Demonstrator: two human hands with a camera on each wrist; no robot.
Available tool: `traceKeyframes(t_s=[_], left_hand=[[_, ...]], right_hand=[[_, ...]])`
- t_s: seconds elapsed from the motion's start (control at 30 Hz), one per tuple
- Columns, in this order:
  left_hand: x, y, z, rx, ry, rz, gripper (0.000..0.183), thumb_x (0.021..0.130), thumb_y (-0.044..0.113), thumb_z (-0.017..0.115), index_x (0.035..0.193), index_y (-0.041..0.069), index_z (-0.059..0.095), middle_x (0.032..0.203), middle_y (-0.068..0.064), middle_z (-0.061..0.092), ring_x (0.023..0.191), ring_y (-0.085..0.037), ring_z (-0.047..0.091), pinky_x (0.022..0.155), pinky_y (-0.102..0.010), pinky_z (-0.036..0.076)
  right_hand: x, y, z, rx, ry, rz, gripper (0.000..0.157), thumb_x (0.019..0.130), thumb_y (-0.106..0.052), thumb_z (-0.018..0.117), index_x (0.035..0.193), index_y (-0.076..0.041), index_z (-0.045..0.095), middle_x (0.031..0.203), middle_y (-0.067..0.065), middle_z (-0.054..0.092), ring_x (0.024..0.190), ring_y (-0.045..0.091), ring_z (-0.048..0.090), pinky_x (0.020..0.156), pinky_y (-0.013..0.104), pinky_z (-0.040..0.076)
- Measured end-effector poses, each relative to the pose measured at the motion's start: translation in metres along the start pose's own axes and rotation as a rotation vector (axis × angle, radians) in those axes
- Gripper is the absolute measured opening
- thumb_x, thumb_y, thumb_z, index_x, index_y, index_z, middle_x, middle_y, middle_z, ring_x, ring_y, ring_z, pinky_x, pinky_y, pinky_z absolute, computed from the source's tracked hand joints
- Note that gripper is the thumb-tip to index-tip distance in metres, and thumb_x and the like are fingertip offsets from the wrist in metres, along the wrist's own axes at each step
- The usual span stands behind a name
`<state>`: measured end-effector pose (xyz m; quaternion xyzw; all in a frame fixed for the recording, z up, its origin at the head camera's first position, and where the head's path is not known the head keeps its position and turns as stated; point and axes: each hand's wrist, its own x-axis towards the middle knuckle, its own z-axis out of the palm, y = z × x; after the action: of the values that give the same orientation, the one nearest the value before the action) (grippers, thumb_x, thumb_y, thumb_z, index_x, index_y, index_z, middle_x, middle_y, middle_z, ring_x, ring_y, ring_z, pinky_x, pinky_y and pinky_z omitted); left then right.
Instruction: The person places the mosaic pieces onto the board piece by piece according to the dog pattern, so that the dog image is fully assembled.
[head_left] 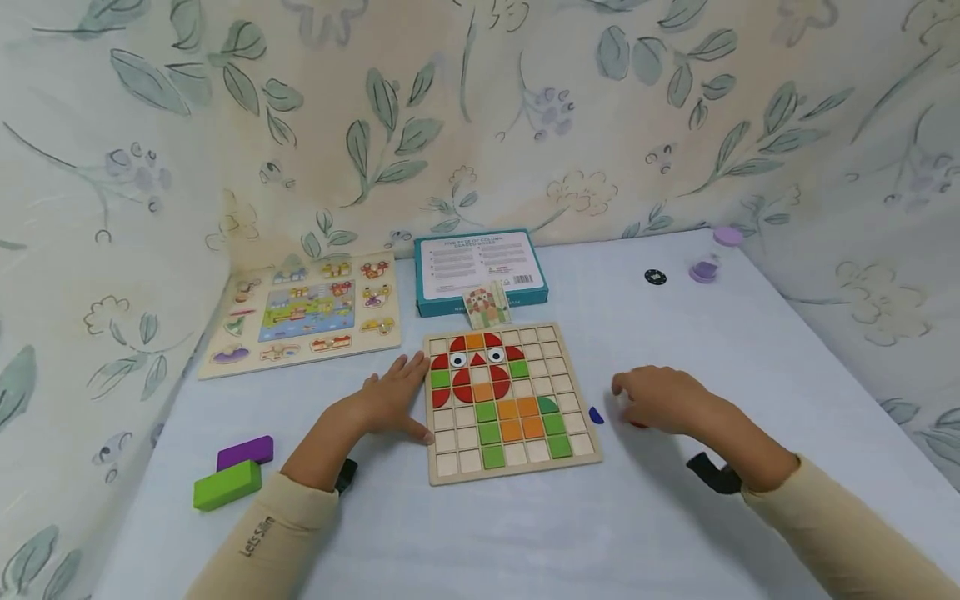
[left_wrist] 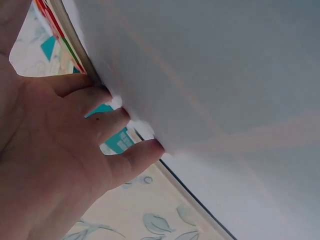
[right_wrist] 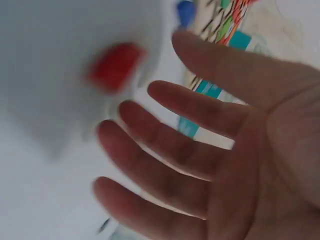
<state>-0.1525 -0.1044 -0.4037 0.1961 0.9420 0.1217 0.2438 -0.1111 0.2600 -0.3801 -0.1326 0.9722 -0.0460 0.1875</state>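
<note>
A wooden grid board [head_left: 517, 475] holds red, orange and green tiles, with two round eye pieces among them. My left hand [head_left: 393, 398] rests at its left edge, fingers spread and thumb near the lower left side. To the right of the board, my right hand [head_left: 666, 400] hovers low over the table with loosely bent fingers. Below those fingers lies a red piece [right_wrist: 116, 67], apart from them in the right wrist view and mostly hidden in the head view. A small blue piece [head_left: 596, 415] lies between the board and my right hand.
Behind the board, a small picture card [head_left: 487, 305] leans on a teal box [head_left: 480, 271]. A wooden picture puzzle [head_left: 300, 312] stands at the back left. Purple [head_left: 246, 452] and green [head_left: 227, 486] blocks lie left; a black disc [head_left: 656, 277] and purple-capped sand timer [head_left: 716, 254] lie back right.
</note>
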Motion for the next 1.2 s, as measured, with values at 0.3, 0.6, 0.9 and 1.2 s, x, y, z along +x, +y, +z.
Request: traceKeyframes(t_s=[0.3,0.6,0.9,1.2], left_hand=[[0.003,-0.001,-0.013,0.007,-0.001,-0.006,0.115,0.061,0.047,0.079,0.146,0.011,0.01,0.153,-0.008,0.004,0.139,-0.032,-0.002,0.104,-0.063,0.009],[0.004,-0.009,-0.011,-0.01,0.001,-0.028,0.116,0.061,0.048,0.078,0.147,0.013,0.009,0.153,-0.006,0.003,0.139,-0.03,-0.002,0.105,-0.062,0.01],[-0.001,-0.006,-0.002,-0.052,0.002,-0.001,0.117,0.06,0.052,0.077,0.147,0.014,0.008,0.153,-0.005,0.002,0.139,-0.029,-0.003,0.104,-0.062,0.008],[0.0,0.007,-0.004,-0.005,-0.005,0.008,0.117,0.06,0.053,0.076,0.147,0.014,0.008,0.153,-0.004,0.001,0.139,-0.029,-0.004,0.104,-0.062,0.008]], right_hand=[[-0.018,0.032,0.023,0.231,0.213,-0.022,0.016,0.075,-0.004,0.07,0.085,-0.011,0.06,0.08,-0.003,0.06,0.069,0.011,0.054,0.058,0.025,0.048],[0.03,-0.026,-0.011,0.52,0.215,-0.171,0.018,0.085,-0.01,0.062,0.102,-0.014,0.057,0.091,0.004,0.062,0.074,0.018,0.063,0.061,0.025,0.053],[0.074,-0.066,-0.007,0.484,0.068,-0.186,0.018,0.082,-0.013,0.066,0.1,-0.014,0.063,0.09,0.0,0.064,0.078,0.014,0.059,0.069,0.024,0.052],[0.063,-0.067,-0.007,0.332,0.106,-0.2,0.023,0.076,-0.018,0.073,0.097,-0.009,0.07,0.09,0.0,0.064,0.078,0.013,0.054,0.067,0.021,0.05]])
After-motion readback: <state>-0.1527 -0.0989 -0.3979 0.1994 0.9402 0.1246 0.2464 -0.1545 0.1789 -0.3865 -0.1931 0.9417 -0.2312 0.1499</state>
